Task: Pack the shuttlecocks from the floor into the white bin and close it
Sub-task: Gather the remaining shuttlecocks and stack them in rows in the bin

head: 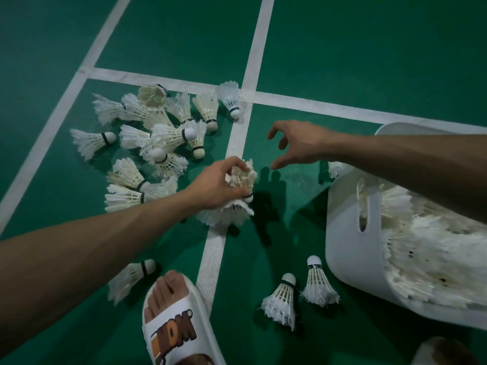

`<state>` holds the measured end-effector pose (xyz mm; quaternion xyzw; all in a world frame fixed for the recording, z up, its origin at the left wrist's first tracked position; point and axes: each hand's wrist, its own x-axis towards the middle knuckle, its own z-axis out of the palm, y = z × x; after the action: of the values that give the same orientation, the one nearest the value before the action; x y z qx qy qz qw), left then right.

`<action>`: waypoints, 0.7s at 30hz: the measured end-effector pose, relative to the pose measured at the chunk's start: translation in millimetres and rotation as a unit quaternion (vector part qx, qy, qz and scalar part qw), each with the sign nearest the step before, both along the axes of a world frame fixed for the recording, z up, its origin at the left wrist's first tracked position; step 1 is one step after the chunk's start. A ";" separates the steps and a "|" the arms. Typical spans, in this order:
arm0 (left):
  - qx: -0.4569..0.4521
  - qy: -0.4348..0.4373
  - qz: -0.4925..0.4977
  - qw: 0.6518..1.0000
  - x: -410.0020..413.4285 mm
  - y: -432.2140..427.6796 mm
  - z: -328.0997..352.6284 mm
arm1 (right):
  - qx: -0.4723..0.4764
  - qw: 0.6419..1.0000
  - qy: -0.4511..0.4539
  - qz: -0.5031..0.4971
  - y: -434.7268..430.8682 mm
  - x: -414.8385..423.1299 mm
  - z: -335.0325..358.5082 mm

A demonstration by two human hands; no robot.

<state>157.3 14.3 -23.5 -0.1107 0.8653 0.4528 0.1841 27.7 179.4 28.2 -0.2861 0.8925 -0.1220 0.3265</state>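
The white bin (350, 246) stands tilted on the green court floor (369, 61), its open mouth already crammed with feathered shuttlecocks, and a slot handle shows in the wall nearest the middle of the court. Of the two hands, the left hand (216, 185) is left of the bin, over a white court line (253, 61), with fingers and thumb curled round a clutch of shuttlecocks (237, 209) (how many I cannot count; the feathers overlap). The right hand (297, 143) hangs just beyond the bin's far-left corner, above the floor, holding nothing, its fingers spread and loosely bent, thumb apart from the rest. Its forearm crosses over the top of the bin.

Well left of the bin, past the left hand, lies the main heap of shuttlecocks (158, 138), jumbled on their sides and overlapping one another. Just beside the bin's near-left corner stand two shuttlecocks (303, 293), cork ends pointing away from the camera, close together. One more shuttlecock (334, 168) peeps out against the bin's far side, under the right forearm. A single shuttlecock (129, 280) lies farther left of the bin, partly under the left forearm, next to a foot in a white slide sandal (171, 320) with brown and orange lettering.
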 end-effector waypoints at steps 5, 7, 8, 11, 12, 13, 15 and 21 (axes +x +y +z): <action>0.015 0.018 0.070 0.997 -31.4 4.4 4.0 | -0.024 1.000 -0.001 -0.008 -1.8 -15.2 5.8; 0.048 0.017 0.097 0.994 -42.5 8.9 11.7 | -0.055 0.998 -0.003 -0.020 -1.4 -17.0 9.7; 0.071 0.018 0.113 0.991 -47.6 11.0 16.6 | -0.077 0.996 -0.013 -0.031 -0.3 -16.3 13.4; 0.105 0.046 0.164 0.980 -60.4 17.7 33.5 | -0.159 0.980 -0.077 -0.089 7.9 -10.0 31.1; 0.113 0.062 0.186 0.974 -63.6 20.5 39.1 | -0.184 0.972 -0.096 -0.108 11.7 -6.7 37.3; 0.127 0.076 0.212 0.966 -66.3 23.7 44.7 | -0.203 0.965 -0.108 -0.125 15.3 -2.3 43.2; 0.163 0.098 0.262 0.946 -70.6 32.4 54.6 | -0.228 0.958 -0.103 -0.142 20.5 9.1 51.4; 0.220 0.127 0.326 0.910 -76.5 64.4 75.1 | -0.268 0.955 0.023 -0.128 28.9 34.6 52.2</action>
<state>80.8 78.8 51.6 -0.2851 0.6753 0.6771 -0.0653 62.3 208.3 80.4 -0.2490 0.8634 -0.3908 0.1993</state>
